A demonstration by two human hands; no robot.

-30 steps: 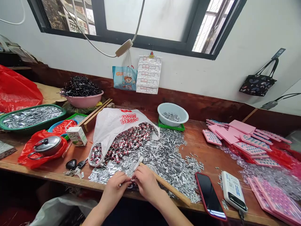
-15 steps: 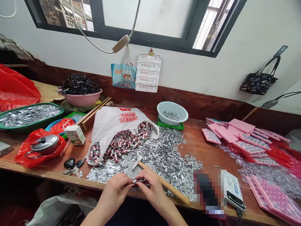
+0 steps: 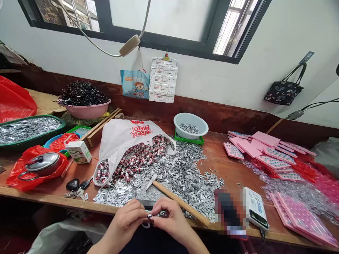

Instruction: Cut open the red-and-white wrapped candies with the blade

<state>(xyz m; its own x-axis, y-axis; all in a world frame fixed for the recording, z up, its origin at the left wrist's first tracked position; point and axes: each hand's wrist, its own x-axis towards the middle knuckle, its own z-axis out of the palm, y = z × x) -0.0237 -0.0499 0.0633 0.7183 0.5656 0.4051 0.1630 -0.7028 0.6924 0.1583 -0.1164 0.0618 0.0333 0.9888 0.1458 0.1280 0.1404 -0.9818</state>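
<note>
At the table's front edge, my left hand (image 3: 129, 218) and my right hand (image 3: 169, 216) meet fingertip to fingertip. Both pinch a small shiny metal piece (image 3: 149, 216), mostly covered by the fingers, so its exact kind is unclear. A dark flat bar (image 3: 146, 203) lies just behind the fingers. Beyond it spreads a heap of small flat silver metal pieces (image 3: 182, 176). A hammer (image 3: 174, 195) with a wooden handle rests on this heap, close to my right hand. Red-and-silver cylindrical pieces (image 3: 140, 158) spill from a white plastic bag (image 3: 116, 137).
Left: keys (image 3: 79, 190), a lidded metal pot (image 3: 43, 164) in red plastic, a small carton (image 3: 78, 151) and a green tub (image 3: 57, 133). Behind stands a pale blue bowl (image 3: 202, 127). Right: a blurred-out dark object (image 3: 230, 211), a white device (image 3: 255, 208) and pink card packs (image 3: 299, 218).
My hands have come slightly lower and nearer, fingers still together at the small piece. The dark bar behind them now shows. The whole view has shifted a little.
</note>
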